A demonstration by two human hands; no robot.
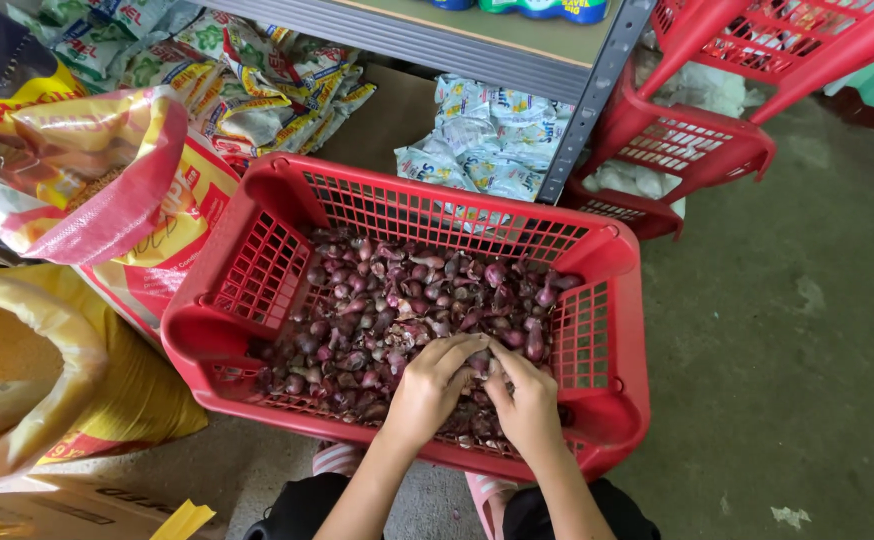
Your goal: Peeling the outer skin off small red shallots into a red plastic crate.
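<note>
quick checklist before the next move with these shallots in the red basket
1. Both hands over the basket: ok, left hand and right hand are inside its near edge.
2. Shallot gripped: cannot tell, fingertips meet over one, grip hidden.
3. Shallots contained: ok, all inside the walls.
4. Basket level on floor: ok, sits flat.
5. Sacks clear of hands: ok, off to the side.

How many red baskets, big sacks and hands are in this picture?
Red baskets: 2, one holding shallots at, one empty at
Big sacks: 2, at and
Hands: 2, left hand, right hand
Total: 6
</note>
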